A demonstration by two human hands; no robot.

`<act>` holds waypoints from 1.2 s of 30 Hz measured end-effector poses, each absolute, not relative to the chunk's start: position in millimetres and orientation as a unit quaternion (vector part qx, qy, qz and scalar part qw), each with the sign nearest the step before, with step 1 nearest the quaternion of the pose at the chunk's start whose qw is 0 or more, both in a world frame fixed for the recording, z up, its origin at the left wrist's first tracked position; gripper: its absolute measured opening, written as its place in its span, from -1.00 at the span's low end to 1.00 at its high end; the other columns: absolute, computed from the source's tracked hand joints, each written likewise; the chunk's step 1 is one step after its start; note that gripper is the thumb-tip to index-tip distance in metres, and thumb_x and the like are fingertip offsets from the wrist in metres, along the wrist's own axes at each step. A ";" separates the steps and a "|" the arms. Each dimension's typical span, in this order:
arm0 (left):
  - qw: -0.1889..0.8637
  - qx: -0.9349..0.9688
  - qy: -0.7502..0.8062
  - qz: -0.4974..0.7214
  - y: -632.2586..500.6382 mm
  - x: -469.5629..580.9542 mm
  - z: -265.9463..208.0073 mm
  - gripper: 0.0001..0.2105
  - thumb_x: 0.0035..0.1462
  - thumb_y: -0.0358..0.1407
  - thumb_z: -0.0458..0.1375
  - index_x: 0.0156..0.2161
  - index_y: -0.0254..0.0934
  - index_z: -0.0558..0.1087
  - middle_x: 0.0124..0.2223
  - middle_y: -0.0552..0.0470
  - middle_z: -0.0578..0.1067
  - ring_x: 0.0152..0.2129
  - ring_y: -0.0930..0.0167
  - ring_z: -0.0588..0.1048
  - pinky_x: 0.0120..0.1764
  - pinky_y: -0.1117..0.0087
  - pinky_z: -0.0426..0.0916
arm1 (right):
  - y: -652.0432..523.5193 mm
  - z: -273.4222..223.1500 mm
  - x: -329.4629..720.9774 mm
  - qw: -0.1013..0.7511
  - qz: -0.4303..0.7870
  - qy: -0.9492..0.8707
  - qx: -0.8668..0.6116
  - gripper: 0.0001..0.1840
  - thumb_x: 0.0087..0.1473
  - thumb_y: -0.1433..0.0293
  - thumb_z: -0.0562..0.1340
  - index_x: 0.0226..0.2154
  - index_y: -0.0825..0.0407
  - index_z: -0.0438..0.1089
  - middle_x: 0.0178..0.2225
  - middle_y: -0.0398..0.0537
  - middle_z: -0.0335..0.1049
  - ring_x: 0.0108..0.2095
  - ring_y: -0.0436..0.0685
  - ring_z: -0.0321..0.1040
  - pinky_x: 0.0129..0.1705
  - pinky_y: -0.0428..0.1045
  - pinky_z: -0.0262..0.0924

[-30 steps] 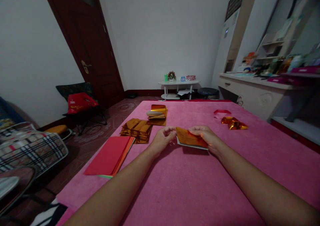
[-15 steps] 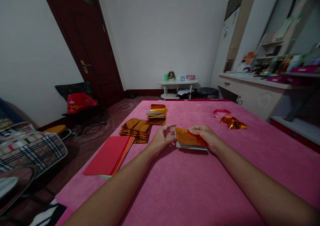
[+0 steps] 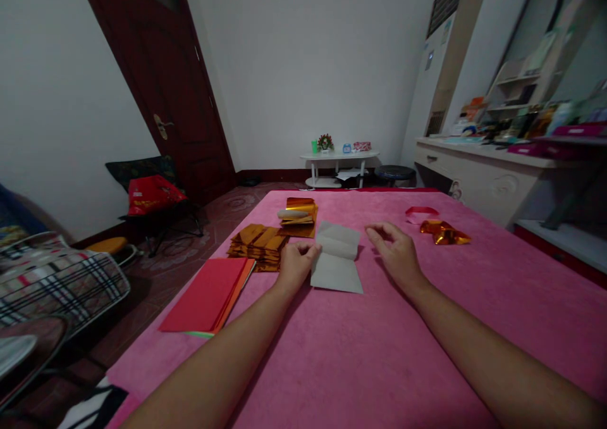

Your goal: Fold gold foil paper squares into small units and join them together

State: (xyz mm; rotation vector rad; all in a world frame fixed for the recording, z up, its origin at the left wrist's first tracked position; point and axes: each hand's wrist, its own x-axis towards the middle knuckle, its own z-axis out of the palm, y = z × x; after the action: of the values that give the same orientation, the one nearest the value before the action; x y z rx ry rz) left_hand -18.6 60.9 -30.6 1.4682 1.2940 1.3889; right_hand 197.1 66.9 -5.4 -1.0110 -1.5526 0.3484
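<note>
Pink-covered worktop (image 3: 427, 340), bearing paper materials. Red paper stack (image 3: 203, 296) at left, near the left forearm. Creased grey sheet (image 3: 336, 272), centrally placed between the hands. Folded gold papers (image 3: 258, 247), piled beyond the red stack. Right hand (image 3: 397, 256): loosely open, beside the sheet, not touching. Left hand (image 3: 296, 264): fingers pinched on the sheet's left edge.
</note>
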 end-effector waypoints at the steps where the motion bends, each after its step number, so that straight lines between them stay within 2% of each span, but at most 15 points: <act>1: 0.365 0.558 0.508 0.545 62.6 -19.9 -32.2 -0.70 -0.09 -0.14 0.21 -0.56 -0.41 0.48 -0.60 0.06 0.40 -0.65 0.51 0.27 -0.58 0.52 0.07 | 64.5 -5.1 196.2 0.583 0.118 -0.690 -0.413 -0.85 0.04 0.37 0.16 -0.32 0.05 0.41 -0.32 -0.05 0.39 -0.31 0.08 0.32 -0.26 -0.02 0.23; 2: 0.368 0.546 0.513 0.551 64.2 -21.1 -33.7 -0.70 -0.10 -0.13 0.21 -0.57 -0.41 0.47 -0.61 0.06 0.39 -0.66 0.52 0.26 -0.59 0.52 0.06 | 62.2 -5.4 194.8 0.568 0.097 -0.719 -0.389 -0.84 0.02 0.47 0.14 -0.32 0.04 0.40 -0.32 -0.05 0.38 -0.30 0.08 0.32 -0.24 -0.01 0.23; 5: 0.376 0.511 0.521 0.571 67.3 -23.9 -36.6 -0.66 -0.11 -0.10 0.22 -0.61 -0.39 0.43 -0.67 0.11 0.31 -0.71 0.56 0.19 -0.61 0.52 0.00 | 57.9 -8.8 189.5 0.477 0.068 -0.815 -0.321 -0.57 -0.10 0.68 0.06 -0.22 -0.01 0.40 -0.25 -0.04 0.37 -0.21 0.10 0.31 -0.16 0.01 0.24; 7: 0.385 0.491 0.517 0.586 67.6 -25.0 -36.7 -0.65 -0.13 -0.09 0.23 -0.65 -0.38 0.38 -0.70 0.14 0.26 -0.72 0.58 0.15 -0.62 0.52 -0.04 | 58.2 -12.3 187.3 0.410 0.045 -0.860 -0.301 -0.42 -0.14 0.71 0.06 -0.09 -0.04 0.37 -0.12 -0.01 0.34 -0.08 0.14 0.26 -0.04 0.08 0.20; 9: 0.396 0.477 0.509 0.597 66.7 -25.3 -35.0 -0.64 -0.16 -0.10 0.26 -0.67 -0.37 0.35 -0.70 0.15 0.24 -0.72 0.59 0.14 -0.62 0.53 -0.05 | 59.6 -14.8 187.0 0.368 0.018 -0.881 -0.296 -0.37 -0.10 0.70 0.07 0.02 -0.08 0.31 0.00 0.02 0.27 0.02 0.17 0.19 0.03 0.15 0.15; 12: 0.420 0.469 0.486 0.607 63.8 -23.7 -30.6 -0.66 -0.17 -0.12 0.28 -0.65 -0.38 0.38 -0.69 0.15 0.27 -0.71 0.60 0.16 -0.61 0.54 0.00 | 60.6 -15.2 189.1 0.361 -0.005 -0.888 -0.286 -0.39 -0.05 0.69 0.06 0.01 -0.13 0.33 0.05 0.00 0.23 0.05 0.17 0.16 0.05 0.17 0.14; 15: 0.453 0.452 0.456 0.618 61.8 -21.5 -27.2 -0.72 -0.19 -0.15 0.30 -0.50 -0.40 0.49 -0.59 0.08 0.42 -0.67 0.56 0.27 -0.57 0.54 0.12 | 59.8 -14.0 191.0 0.382 -0.008 -0.882 -0.276 -0.41 -0.06 0.69 0.10 -0.05 -0.15 0.40 0.06 -0.03 0.22 0.06 0.16 0.16 0.06 0.15 0.13; 19: 0.480 0.431 0.444 0.622 61.5 -20.4 -26.7 -0.67 -0.23 -0.21 0.32 -0.34 -0.41 0.52 -0.44 -0.02 0.52 -0.62 0.52 0.36 -0.55 0.53 0.19 | 60.2 -16.7 190.6 0.424 0.029 -0.857 -0.290 -0.61 0.01 0.55 0.19 -0.14 -0.17 0.46 0.08 -0.04 0.17 0.09 0.17 0.13 0.06 0.14 0.14; 22: 0.481 0.447 0.443 0.610 61.1 -19.8 -26.7 -0.71 -0.21 -0.25 0.30 -0.34 -0.41 0.52 -0.53 0.03 0.49 -0.69 0.57 0.30 -0.61 0.55 0.12 | 61.9 -20.6 190.2 0.439 0.076 -0.844 -0.298 -0.78 0.04 0.44 0.22 -0.26 -0.14 0.51 0.04 -0.04 0.20 0.05 0.15 0.19 0.02 0.08 0.18; 26: 0.466 0.496 0.442 0.585 59.8 -17.7 -24.9 -0.82 -0.20 -0.32 0.27 -0.43 -0.41 0.51 -0.61 0.09 0.42 -0.72 0.59 0.24 -0.63 0.56 0.06 | 62.2 -23.1 189.9 0.398 0.147 -0.846 -0.323 -0.86 0.04 0.41 0.22 -0.38 -0.07 0.51 -0.16 -0.05 0.34 -0.14 0.09 0.31 -0.10 0.02 0.23; 29: 0.456 0.517 0.444 0.572 59.5 -16.6 -23.7 -0.86 -0.17 -0.33 0.24 -0.46 -0.40 0.51 -0.62 0.10 0.40 -0.71 0.59 0.22 -0.61 0.56 0.05 | 62.8 -24.4 187.0 0.394 0.196 -0.821 -0.363 -0.86 0.02 0.38 0.21 -0.45 -0.01 0.50 -0.20 -0.03 0.33 -0.21 0.08 0.32 -0.18 -0.01 0.24; 34: 0.456 0.508 0.452 0.574 61.3 -17.7 -26.2 -0.82 -0.15 -0.27 0.24 -0.44 -0.38 0.49 -0.64 0.12 0.36 -0.72 0.59 0.19 -0.61 0.54 0.02 | 67.4 -29.3 178.7 0.468 0.236 -0.730 -0.440 -0.85 -0.07 0.31 0.26 -0.52 0.06 0.46 -0.12 0.06 0.28 -0.12 0.15 0.27 -0.20 -0.01 0.22; 36: 0.473 0.501 0.442 0.574 62.0 -18.4 -28.0 -0.78 -0.16 -0.23 0.26 -0.41 -0.37 0.49 -0.61 0.12 0.38 -0.71 0.59 0.20 -0.60 0.54 0.03 | 68.9 -31.3 177.0 0.476 0.264 -0.707 -0.451 -0.82 -0.11 0.28 0.28 -0.56 0.06 0.42 -0.22 0.02 0.34 -0.21 0.14 0.30 -0.25 -0.01 0.21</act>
State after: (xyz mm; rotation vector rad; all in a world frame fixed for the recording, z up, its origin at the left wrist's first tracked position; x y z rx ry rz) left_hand -18.4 62.0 -28.0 1.2257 1.0808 1.4052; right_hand 177.0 68.9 -31.3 -1.1025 -1.7276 0.6445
